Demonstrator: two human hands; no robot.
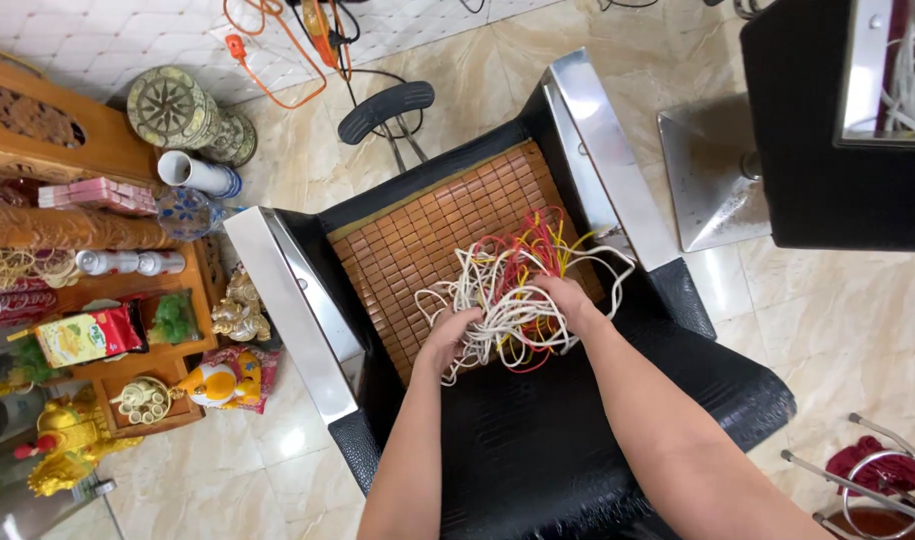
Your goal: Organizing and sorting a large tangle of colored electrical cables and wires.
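Head view, looking down on a black barber chair (538,440) with chrome armrests (603,160) and a woven bamboo mat (428,230) on the backrest. Left hand (446,338) curled into the near-left edge of a tangled bundle of wires (508,295), fingers closed around several white strands. Right hand (568,300) pressed on the bundle's right side, fingers bent and gripping white cords; cannot tell exactly which strands sit between the fingertips. Bundle lying between both hands, spread across the mat's lower edge and the seat, white loops over red and yellow ones.

Possible trouble, judged from the layout: pulling both ways on the knot likely to tighten it rather than loosen it. Loose loops trailing past the right hand toward the right armrest apt to snag on its edge or slide off the smooth seat.

Left of the left hand, on a wooden shelf (128,350): flat rectangular carton (83,335) in yellow, green and red, lying tilted. Farther away, a stack of pink boxes (98,192), two small silver cans (133,262) lying on their sides, and a white rolled tube (196,172). Near the carton, a green packet (176,320) and gold figurines (240,308).

Beyond both hands, an orange cable (278,60) on the tile floor (838,320).
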